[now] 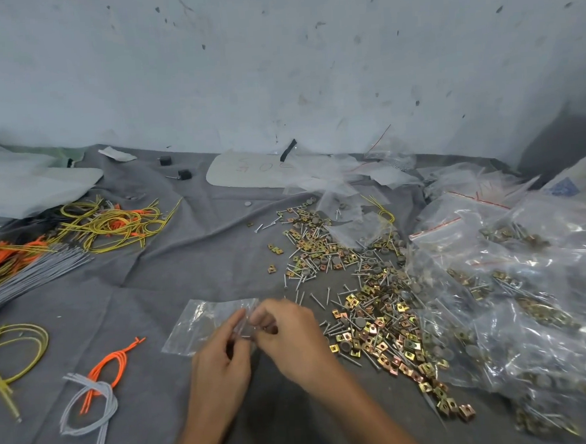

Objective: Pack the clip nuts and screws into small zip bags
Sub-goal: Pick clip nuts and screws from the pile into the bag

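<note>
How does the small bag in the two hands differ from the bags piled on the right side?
The held bag looks flat and nearly empty; the piled bags bulge with metal parts. The left hand and right hand pinch the held bag at one end; the piled bags lie untouched. The held bag lies left of the loose heap of clip nuts and screws, the piled bags right of it. Both are clear plastic.
</note>
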The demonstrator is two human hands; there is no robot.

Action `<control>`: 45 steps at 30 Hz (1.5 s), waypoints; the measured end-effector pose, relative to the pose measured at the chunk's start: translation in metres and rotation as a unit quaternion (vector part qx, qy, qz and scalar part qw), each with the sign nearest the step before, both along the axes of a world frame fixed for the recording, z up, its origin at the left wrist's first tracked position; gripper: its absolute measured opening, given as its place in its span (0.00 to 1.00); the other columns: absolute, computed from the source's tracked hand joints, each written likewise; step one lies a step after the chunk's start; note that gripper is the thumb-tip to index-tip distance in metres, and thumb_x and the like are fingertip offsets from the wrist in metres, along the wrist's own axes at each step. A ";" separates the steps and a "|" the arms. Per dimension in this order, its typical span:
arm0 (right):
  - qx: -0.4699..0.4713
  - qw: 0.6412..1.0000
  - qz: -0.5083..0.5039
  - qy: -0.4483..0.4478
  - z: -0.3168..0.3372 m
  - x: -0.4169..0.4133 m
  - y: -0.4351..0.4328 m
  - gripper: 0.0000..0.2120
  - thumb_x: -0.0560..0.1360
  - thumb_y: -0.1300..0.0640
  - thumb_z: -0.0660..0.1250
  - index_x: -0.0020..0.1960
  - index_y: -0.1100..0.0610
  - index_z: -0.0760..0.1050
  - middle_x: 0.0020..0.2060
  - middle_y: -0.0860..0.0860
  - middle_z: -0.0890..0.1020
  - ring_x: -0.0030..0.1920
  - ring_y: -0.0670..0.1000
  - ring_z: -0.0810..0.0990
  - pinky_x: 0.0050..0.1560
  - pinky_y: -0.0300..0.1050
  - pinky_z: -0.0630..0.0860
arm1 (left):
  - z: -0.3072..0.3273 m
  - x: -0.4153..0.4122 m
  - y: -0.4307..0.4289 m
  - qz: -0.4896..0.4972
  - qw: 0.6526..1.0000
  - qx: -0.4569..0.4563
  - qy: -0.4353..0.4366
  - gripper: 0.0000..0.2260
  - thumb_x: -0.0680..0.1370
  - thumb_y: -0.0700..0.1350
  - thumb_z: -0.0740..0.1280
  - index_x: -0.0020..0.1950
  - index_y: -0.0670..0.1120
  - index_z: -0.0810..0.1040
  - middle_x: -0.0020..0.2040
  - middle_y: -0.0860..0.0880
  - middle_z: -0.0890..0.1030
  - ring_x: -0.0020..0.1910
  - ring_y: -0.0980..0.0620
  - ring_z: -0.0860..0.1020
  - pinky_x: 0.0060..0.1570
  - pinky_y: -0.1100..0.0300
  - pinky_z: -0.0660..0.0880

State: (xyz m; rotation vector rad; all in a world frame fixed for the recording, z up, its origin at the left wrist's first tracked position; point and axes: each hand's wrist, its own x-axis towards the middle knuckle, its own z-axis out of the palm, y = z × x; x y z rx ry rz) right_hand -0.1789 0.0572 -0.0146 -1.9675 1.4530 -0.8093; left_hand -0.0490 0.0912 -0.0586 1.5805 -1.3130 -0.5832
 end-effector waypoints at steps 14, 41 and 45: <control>0.030 0.999 0.022 0.025 0.005 0.007 0.005 0.05 0.78 0.58 0.66 0.50 0.49 0.78 0.48 0.47 0.85 0.49 0.49 0.82 0.55 0.47 0.79 | -0.003 0.002 0.000 -0.005 1.000 -0.014 0.006 0.21 0.77 0.33 0.66 0.67 0.52 0.81 0.57 0.57 0.85 0.56 0.66 0.79 0.53 0.70 0.73; -0.045 0.957 -0.009 0.286 -0.009 -0.046 -0.012 0.09 0.82 0.52 0.59 0.59 0.51 0.75 0.58 0.52 0.76 0.60 0.57 0.74 0.60 0.49 0.68 | -0.005 0.002 -0.001 0.002 0.999 -0.005 0.031 0.21 0.77 0.35 0.66 0.64 0.56 0.81 0.36 0.60 0.78 0.32 0.56 0.75 0.37 0.69 0.71; -0.042 0.955 0.007 0.293 -0.007 -0.048 -0.012 0.09 0.81 0.54 0.61 0.58 0.51 0.76 0.56 0.52 0.78 0.58 0.57 0.77 0.58 0.49 0.70 | -0.002 0.001 0.000 0.002 1.000 -0.009 0.016 0.22 0.76 0.34 0.65 0.65 0.54 0.81 0.35 0.58 0.78 0.31 0.58 0.75 0.34 0.70 0.70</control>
